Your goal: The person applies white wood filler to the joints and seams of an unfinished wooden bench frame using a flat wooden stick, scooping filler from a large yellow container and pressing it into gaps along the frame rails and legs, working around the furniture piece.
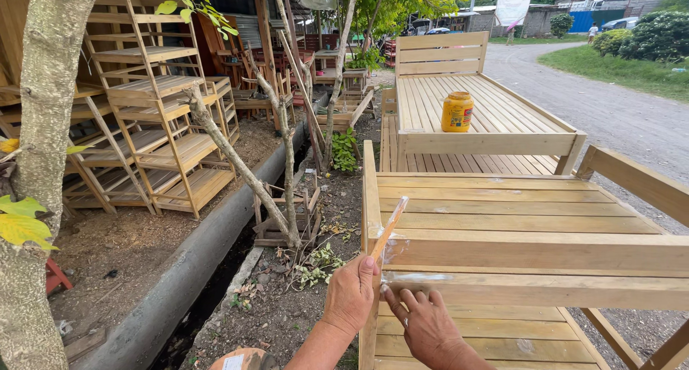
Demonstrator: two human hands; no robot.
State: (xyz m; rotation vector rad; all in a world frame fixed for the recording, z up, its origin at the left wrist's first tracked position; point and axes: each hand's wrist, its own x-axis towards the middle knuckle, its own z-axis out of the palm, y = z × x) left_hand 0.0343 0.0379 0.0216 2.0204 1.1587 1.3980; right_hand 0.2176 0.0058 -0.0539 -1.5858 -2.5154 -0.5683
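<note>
Two hands work at the near left corner of an unfinished wooden bench (531, 251). Left hand (350, 294) is clenched around a thin wooden stick (387, 230), thumb up against its lower end; stick tilts up and to the right from the fist, its upper tip over the bench's slats. A clear, glossy sheet of film (393, 249) hangs off the stick and drapes onto the bench's front rail, with a wet-looking shiny streak running right along that rail. Right hand (427, 327) sits just right of the left one, fingers spread and pressed down on the rail's edge, fingertips touching the streak; it grips nothing. Can't tell whether the film is stuck to the stick or only wrapped on it. Beyond the bench, well apart, a second slatted bed frame (488, 119) stands with a headboard at its far end; a yellow plastic jar (457, 111) with a yellow lid stands upright on its slats near the front board. Left of the bench: bare dirt, weeds, a thin leaning tree (237, 162), then a concrete drain channel (179, 269). Farther left of the bench, stacked pale wooden shelves (161, 133) lean under a roof. A thick tree trunk (43, 162) fills the far left edge. Right of the bench runs a gravel road (617, 111) with grass beyond it.
</note>
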